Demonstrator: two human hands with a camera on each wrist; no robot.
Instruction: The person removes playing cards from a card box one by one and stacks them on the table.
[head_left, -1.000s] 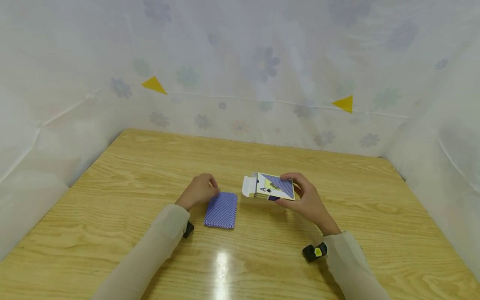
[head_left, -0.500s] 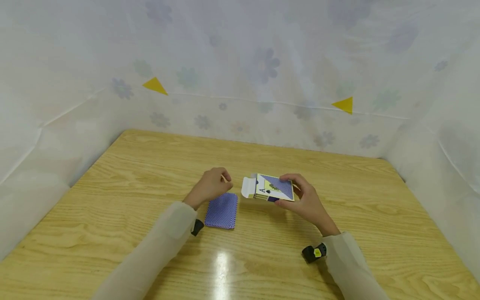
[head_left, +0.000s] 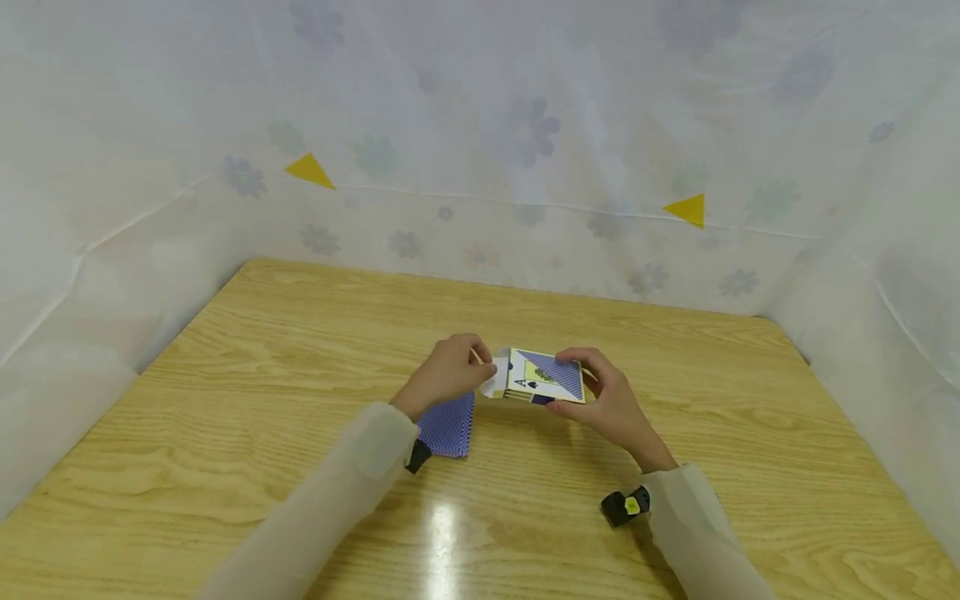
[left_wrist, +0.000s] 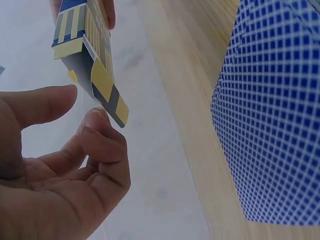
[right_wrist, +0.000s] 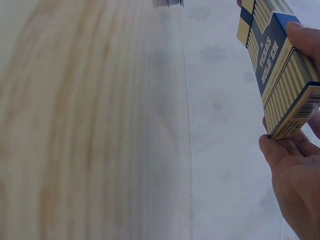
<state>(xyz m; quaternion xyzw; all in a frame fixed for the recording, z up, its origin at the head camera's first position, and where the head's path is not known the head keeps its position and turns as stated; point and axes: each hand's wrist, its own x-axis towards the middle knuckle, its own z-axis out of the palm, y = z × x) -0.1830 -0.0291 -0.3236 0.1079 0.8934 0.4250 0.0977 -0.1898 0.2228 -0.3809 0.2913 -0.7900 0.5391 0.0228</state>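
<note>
My right hand (head_left: pixel 611 404) holds a playing-card box (head_left: pixel 546 375) between thumb and fingers above the table, its open end towards the left. An ace of spades is printed on the face, and the right wrist view shows "Texas Hold 'em" on the side of the box (right_wrist: pixel 275 65). My left hand (head_left: pixel 450 371) is at that open end. In the left wrist view its bent index fingertip lies close to the lid flap (left_wrist: pixel 106 85), while a gap separates the thumb from the index finger. Below the left wrist lies a deck of blue-checked cards (head_left: pixel 452 429), partly hidden by the hand.
The wooden table (head_left: pixel 540 517) carries the deck. White flowered sheeting (head_left: pixel 480 125) hangs around the back and sides, with two yellow triangles (head_left: pixel 310 170) on it. Black wrist cameras (head_left: pixel 619 507) sit at both cuffs.
My left hand has moved right from beside the deck's top edge to the box's open flap, now covering part of the deck. The right hand and box have barely shifted.
</note>
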